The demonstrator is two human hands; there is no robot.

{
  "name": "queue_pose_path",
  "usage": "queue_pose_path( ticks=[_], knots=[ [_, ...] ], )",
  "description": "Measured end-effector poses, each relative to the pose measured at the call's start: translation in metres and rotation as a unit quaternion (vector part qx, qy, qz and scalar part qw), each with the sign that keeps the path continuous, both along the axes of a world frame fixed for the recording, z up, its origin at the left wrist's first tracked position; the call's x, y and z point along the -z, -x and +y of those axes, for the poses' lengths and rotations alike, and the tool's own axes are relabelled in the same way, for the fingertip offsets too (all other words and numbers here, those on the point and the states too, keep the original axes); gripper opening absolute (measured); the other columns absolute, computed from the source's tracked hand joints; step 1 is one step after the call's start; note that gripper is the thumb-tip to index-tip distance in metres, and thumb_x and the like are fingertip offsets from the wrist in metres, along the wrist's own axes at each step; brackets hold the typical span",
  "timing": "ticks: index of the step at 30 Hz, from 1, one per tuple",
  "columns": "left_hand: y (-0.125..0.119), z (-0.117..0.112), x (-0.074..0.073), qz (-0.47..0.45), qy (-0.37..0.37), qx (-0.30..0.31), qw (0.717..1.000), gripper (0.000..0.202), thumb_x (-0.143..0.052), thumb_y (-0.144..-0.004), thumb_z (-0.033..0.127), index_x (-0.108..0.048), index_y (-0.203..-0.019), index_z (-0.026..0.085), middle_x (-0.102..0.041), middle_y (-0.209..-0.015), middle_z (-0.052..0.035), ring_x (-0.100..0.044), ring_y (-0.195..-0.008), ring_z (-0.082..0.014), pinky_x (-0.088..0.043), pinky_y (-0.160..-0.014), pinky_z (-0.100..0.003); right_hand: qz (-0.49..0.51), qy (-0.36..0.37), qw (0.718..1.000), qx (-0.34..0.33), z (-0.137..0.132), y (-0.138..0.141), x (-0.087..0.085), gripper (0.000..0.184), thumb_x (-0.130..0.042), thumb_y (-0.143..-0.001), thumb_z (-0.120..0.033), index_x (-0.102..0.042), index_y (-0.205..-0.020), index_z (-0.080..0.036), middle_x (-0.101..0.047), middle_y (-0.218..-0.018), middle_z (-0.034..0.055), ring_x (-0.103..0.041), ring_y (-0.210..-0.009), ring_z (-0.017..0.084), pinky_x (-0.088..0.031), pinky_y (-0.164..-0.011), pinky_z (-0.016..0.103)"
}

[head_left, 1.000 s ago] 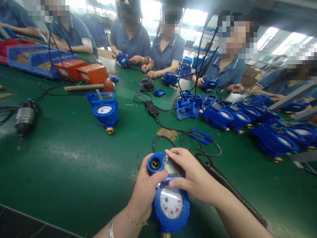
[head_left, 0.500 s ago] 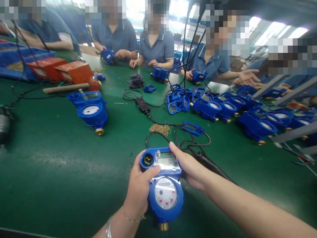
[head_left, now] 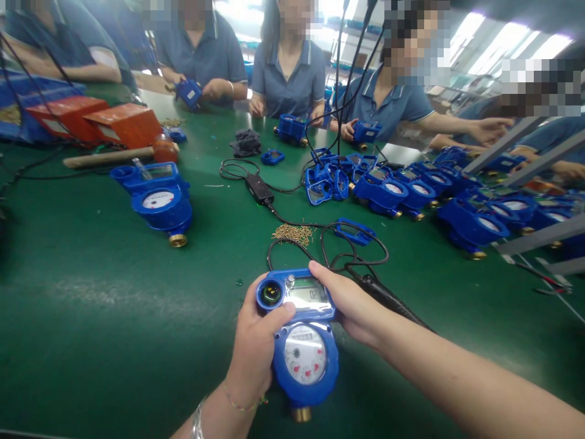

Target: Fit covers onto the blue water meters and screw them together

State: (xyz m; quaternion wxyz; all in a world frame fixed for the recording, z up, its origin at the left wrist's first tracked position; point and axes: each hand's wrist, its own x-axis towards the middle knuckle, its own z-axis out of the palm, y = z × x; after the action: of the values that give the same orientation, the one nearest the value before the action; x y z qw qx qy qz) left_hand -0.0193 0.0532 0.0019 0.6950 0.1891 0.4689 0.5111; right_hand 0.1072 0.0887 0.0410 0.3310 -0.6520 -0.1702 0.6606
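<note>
A blue water meter is held between both my hands, its dial and lit display facing up and a brass fitting at the near end. My left hand wraps its left side, thumb lying by the display's lower left corner. On the upper right my right hand grips the casing, thumb along the top edge. The fingers beneath are hidden. Just beyond lie a pile of small brass screws, a blue frame-like cover and a black cylindrical tool with a looped cord.
Another water meter lies left on the green table, near a mallet and orange boxes. Several meters crowd the right beside metal bars. A black cable box sits mid-table. Co-workers sit opposite, some handling meters.
My hands and the held meter stay almost still. The view has shifted slightly. At the right, a co-worker's outstretched hand has moved further right.
</note>
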Motion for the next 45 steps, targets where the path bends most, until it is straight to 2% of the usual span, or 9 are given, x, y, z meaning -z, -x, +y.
queue_pose_path(
  ticks=[3, 11, 17, 21, 25, 33, 38, 42, 45],
  knots=[
    [0.000, 0.001, 0.000, 0.004, -0.001, 0.007, 1.000, 0.052, -0.074, -0.062, 0.022, -0.052, -0.109, 0.019, -0.067, -0.098, -0.0037, -0.063, -0.093, -0.0246, -0.048, -0.087, -0.039, 0.005, 0.004, 1.000, 0.018, 0.002, 0.004, -0.003, 0.023, -0.055, -0.085, -0.035, -0.057, -0.076, -0.014, -0.062, -0.059, 0.0024, -0.056, -0.050, 0.013, -0.044, -0.050, 0.023],
    [0.001, 0.002, 0.003, 0.020, -0.007, 0.013, 1.000, 0.053, -0.073, -0.062, 0.024, -0.052, -0.111, 0.019, -0.067, -0.099, -0.0046, -0.063, -0.094, -0.0262, -0.049, -0.083, -0.037, -0.010, -0.005, 0.999, 0.043, -0.001, 0.009, 0.002, 0.033, -0.053, -0.086, -0.044, -0.059, -0.077, -0.013, -0.064, -0.060, 0.0053, -0.060, -0.054, 0.017, -0.049, -0.057, 0.028],
    [0.001, 0.001, 0.005, 0.019, -0.004, 0.012, 1.000, 0.059, -0.073, -0.061, 0.024, -0.050, -0.114, 0.019, -0.065, -0.103, -0.0056, -0.062, -0.095, -0.0263, -0.047, -0.086, -0.038, -0.022, -0.022, 0.999, 0.031, -0.002, 0.005, 0.009, 0.036, -0.052, -0.085, -0.050, -0.060, -0.078, -0.015, -0.066, -0.063, 0.0025, -0.061, -0.059, 0.016, -0.049, -0.062, 0.026],
    [0.002, 0.001, 0.005, 0.009, -0.004, 0.011, 1.000, 0.059, -0.074, -0.060, 0.023, -0.049, -0.114, 0.021, -0.064, -0.103, -0.0039, -0.061, -0.095, -0.0248, -0.046, -0.089, -0.039, -0.016, -0.006, 1.000, 0.005, 0.003, 0.000, 0.006, 0.032, -0.056, -0.085, -0.045, -0.061, -0.077, -0.014, -0.067, -0.067, 0.0042, -0.060, -0.060, 0.015, -0.047, -0.059, 0.024],
    [0.002, 0.002, 0.006, 0.021, -0.015, 0.020, 0.999, 0.057, -0.073, -0.062, 0.023, -0.049, -0.113, 0.021, -0.064, -0.102, -0.0040, -0.061, -0.094, -0.0248, -0.046, -0.089, -0.040, 0.013, 0.018, 1.000, -0.015, 0.004, 0.000, 0.001, 0.030, -0.057, -0.085, -0.041, -0.061, -0.081, -0.012, -0.068, -0.069, 0.0066, -0.061, -0.060, 0.016, -0.048, -0.061, 0.026],
    [0.003, 0.001, 0.011, 0.065, -0.034, 0.019, 0.997, 0.054, -0.071, -0.063, 0.027, -0.051, -0.112, 0.019, -0.063, -0.105, -0.0057, -0.059, -0.098, -0.0269, -0.043, -0.090, -0.042, 0.037, -0.001, 0.997, 0.065, 0.004, 0.010, 0.009, 0.022, -0.054, -0.086, -0.034, -0.056, -0.075, -0.015, -0.065, -0.060, 0.0025, -0.061, -0.054, 0.016, -0.050, -0.056, 0.027],
    [0.004, 0.002, 0.015, 0.081, -0.041, 0.014, 0.996, 0.054, -0.072, -0.062, 0.029, -0.052, -0.111, 0.019, -0.062, -0.107, -0.0057, -0.058, -0.102, -0.0276, -0.041, -0.094, -0.044, 0.043, -0.011, 0.996, 0.075, 0.004, 0.010, 0.014, 0.021, -0.055, -0.086, -0.032, -0.058, -0.076, -0.014, -0.065, -0.061, 0.0039, -0.062, -0.055, 0.017, -0.051, -0.056, 0.027],
    [0.003, 0.002, 0.015, 0.055, -0.063, 0.020, 0.996, 0.055, -0.073, -0.062, 0.029, -0.051, -0.111, 0.018, -0.063, -0.103, -0.0059, -0.060, -0.098, -0.0268, -0.044, -0.091, -0.043, 0.058, -0.021, 0.996, 0.062, 0.000, 0.007, 0.004, 0.023, -0.055, -0.087, -0.032, -0.060, -0.076, -0.012, -0.067, -0.066, 0.0065, -0.063, -0.058, 0.017, -0.051, -0.057, 0.027],
    [0.005, 0.000, 0.013, 0.132, -0.138, 0.023, 0.981, 0.061, -0.074, -0.063, 0.033, -0.049, -0.117, 0.021, -0.059, -0.111, -0.0075, -0.057, -0.103, -0.0276, -0.044, -0.092, -0.044, 0.071, -0.038, 0.995, 0.061, -0.006, 0.005, -0.011, 0.026, -0.055, -0.087, -0.036, -0.062, -0.078, -0.013, -0.068, -0.067, 0.0059, -0.062, -0.057, 0.016, -0.051, -0.056, 0.025]
  ],
)
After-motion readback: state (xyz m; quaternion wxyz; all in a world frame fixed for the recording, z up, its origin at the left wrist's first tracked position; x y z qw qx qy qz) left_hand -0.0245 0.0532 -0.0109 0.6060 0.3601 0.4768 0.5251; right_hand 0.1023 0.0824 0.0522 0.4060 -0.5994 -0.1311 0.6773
